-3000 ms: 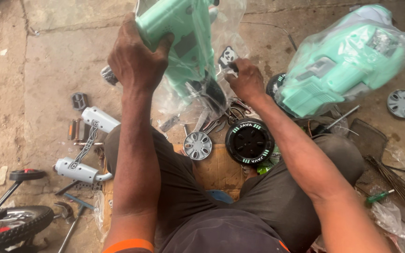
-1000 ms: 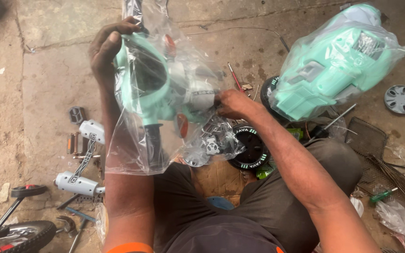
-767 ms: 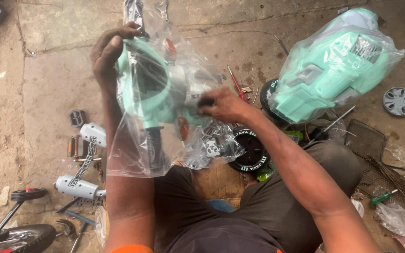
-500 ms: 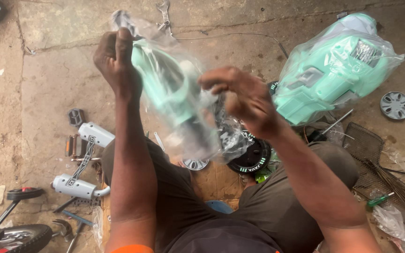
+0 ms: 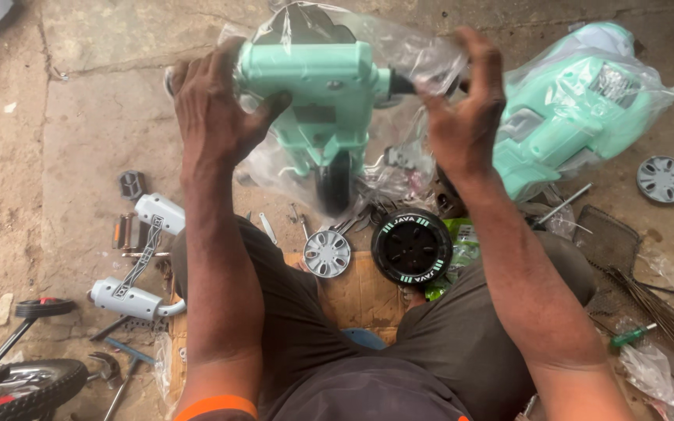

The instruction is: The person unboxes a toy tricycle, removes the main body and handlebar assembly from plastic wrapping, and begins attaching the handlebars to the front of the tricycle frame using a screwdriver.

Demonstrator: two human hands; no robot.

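Note:
My left hand (image 5: 216, 117) grips the left side of a mint green plastic toy part (image 5: 317, 93) that is wrapped in a clear plastic bag (image 5: 411, 54). I hold it up in front of me over my lap. My right hand (image 5: 466, 117) clutches the bag at the part's right end, where a short dark axle sticks out. A small black wheel hangs at the bottom of the part.
A larger mint green body (image 5: 579, 109) in plastic lies at the right. A black wheel (image 5: 411, 248) and a grey hubcap (image 5: 327, 253) lie on cardboard by my knees. A grey frame piece (image 5: 138, 257), tools and a bicycle tyre (image 5: 17, 390) are at the left. Another hubcap (image 5: 662, 179) lies far right.
I have turned the wrapped green part and raised it so its flat face looks at me. My right hand moved from its middle up to the bag at the right end.

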